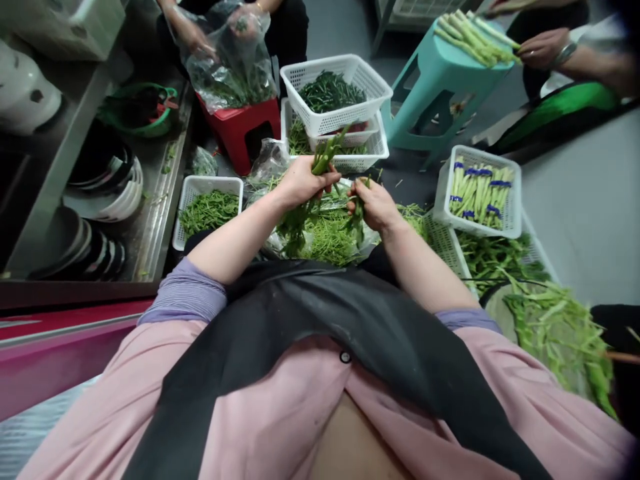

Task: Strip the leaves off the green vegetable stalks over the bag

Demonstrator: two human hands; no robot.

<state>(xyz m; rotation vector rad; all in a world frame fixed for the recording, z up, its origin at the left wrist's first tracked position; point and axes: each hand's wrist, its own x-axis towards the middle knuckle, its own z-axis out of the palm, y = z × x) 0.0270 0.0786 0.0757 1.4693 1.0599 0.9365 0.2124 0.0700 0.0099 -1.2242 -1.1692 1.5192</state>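
My left hand point(303, 181) is closed around a bunch of leafy green stems point(325, 159); the cut ends point up and away, and leaves hang below the fingers. To its right, my right hand point(377, 205) pinches a small leafy green sprig point(358, 225). The hands are apart, both above a heap of loose green stems point(330, 239) on clear plastic in front of my lap. Exactly which vegetable this is, I cannot tell.
A white basket point(178, 217) of short greens stands left of the heap. Stacked white baskets point(340, 115) are ahead, beside a red stool point(240, 130) where another person handles a plastic bag point(225, 60). At right are a teal stool point(425, 77), a co-worker's hand point(544, 48) and banded stalks point(480, 190).
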